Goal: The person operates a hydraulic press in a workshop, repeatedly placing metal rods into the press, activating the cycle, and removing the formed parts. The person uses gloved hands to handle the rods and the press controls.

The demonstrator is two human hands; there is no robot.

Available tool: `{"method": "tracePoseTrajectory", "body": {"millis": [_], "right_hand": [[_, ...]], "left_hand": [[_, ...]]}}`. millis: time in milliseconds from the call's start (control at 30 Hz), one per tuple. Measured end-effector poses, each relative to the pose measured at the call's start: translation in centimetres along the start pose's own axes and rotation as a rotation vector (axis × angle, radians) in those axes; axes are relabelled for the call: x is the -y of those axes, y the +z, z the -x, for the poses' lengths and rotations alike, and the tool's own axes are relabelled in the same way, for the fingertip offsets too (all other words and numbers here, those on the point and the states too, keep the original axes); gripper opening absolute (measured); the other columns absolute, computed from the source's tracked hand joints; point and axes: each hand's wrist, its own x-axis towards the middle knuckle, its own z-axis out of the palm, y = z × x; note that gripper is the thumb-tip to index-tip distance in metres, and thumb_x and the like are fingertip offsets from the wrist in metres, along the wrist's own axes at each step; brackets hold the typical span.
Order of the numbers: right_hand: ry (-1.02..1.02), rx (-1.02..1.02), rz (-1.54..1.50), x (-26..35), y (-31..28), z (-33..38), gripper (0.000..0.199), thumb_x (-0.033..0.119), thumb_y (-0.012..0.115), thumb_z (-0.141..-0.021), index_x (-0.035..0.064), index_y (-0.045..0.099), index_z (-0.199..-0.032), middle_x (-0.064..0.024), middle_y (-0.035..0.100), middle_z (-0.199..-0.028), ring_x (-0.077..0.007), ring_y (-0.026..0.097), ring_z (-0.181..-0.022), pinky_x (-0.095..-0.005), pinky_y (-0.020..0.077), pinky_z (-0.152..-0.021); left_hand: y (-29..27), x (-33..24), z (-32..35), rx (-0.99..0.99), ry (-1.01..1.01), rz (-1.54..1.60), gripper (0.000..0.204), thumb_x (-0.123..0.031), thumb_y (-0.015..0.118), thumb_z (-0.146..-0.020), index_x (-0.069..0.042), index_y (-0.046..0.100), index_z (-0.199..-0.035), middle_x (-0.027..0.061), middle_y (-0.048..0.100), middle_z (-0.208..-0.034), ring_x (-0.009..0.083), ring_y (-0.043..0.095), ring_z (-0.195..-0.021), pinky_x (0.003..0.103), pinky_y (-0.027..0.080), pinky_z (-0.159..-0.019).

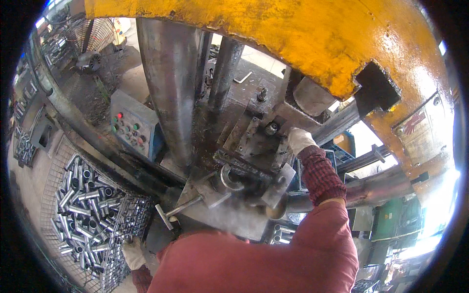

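Note:
My right hand point(300, 140), in a pale work glove, reaches to the right side of a greasy steel die point(256, 141) on the press bed. Close to its fingertips, a short round metal piece point(271, 128) stands in the die. The fingers are too small and turned away to show whether they grip anything. My left hand point(132, 254), also gloved, is low beside the near right wall of a wire basket point(128, 229). Inside the basket lie several shiny short metal tubes point(90, 195). The left fingers are mostly hidden against the wire, so their hold cannot be made out.
A yellow press frame point(293, 24) overhangs the die, with a thick steel column point(168, 88) on the left. A control box point(132, 124) with coloured buttons stands beside it. A T-handled clamp screw point(181, 210) juts toward me. Blue crates point(344, 146) sit behind my right arm.

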Motion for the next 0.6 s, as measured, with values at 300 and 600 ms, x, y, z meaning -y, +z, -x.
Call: {"method": "tracePoseTrajectory", "body": {"millis": [300, 600], "right_hand": [[-0.019, 0.011, 0.064, 0.1, 0.4, -0.5, 0.026, 0.021, 0.075, -0.09, 0.0096, 0.086, -0.111, -0.0167, 0.083, -0.115, -0.0379, 0.079, -0.114, -0.0508, 0.0643, -0.093], [0.007, 0.042, 0.079, 0.5, 0.2, 0.1, 0.027, 0.022, 0.069, -0.096, 0.0082, 0.084, -0.114, -0.0215, 0.081, -0.12, -0.0404, 0.078, -0.117, -0.0517, 0.0633, -0.095]], "left_hand": [[-0.7, -0.8, 0.4, 0.042, -0.02, 0.078, 0.039, -0.03, 0.072, -0.102, 0.008, 0.075, -0.112, 0.0282, 0.08, -0.104, 0.0423, 0.075, -0.09, 0.051, 0.057, -0.081], [-0.8, 0.5, -0.1, 0.096, 0.381, -0.287, 0.044, -0.035, 0.075, -0.102, 0.007, 0.073, -0.118, 0.0245, 0.08, -0.099, 0.0407, 0.074, -0.086, 0.05, 0.057, -0.082]]}}
